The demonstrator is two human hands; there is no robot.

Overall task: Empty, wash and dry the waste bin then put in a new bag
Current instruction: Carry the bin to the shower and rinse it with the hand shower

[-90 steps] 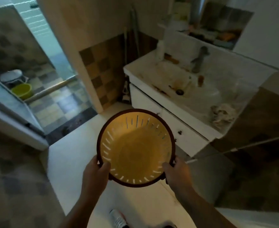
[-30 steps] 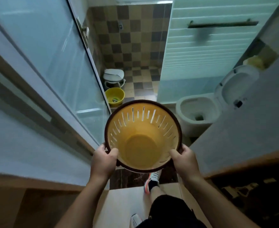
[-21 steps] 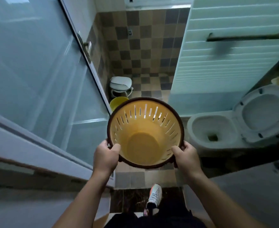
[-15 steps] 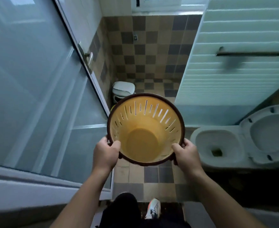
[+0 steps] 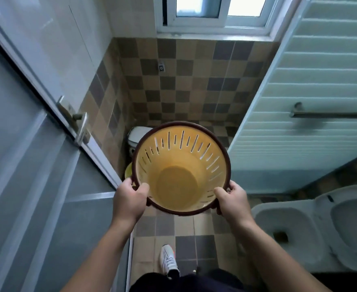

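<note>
Bin (image 5: 180,171) carried at chest height, its yellow slotted inside bare and facing the camera, no bag or rubbish in it. The left hand (image 5: 129,199) is clamped on the near-left of the dark rim, the right hand (image 5: 232,200) on the near-right. The emptying looks done; the washing seems to be the step in hand. The toilet (image 5: 312,232) sits at the right. Next, the bin needs setting down on the tiled floor (image 5: 186,247) near water.

One head-worn camera looks steeply down, close over the tiled floor (image 5: 196,247).
</note>
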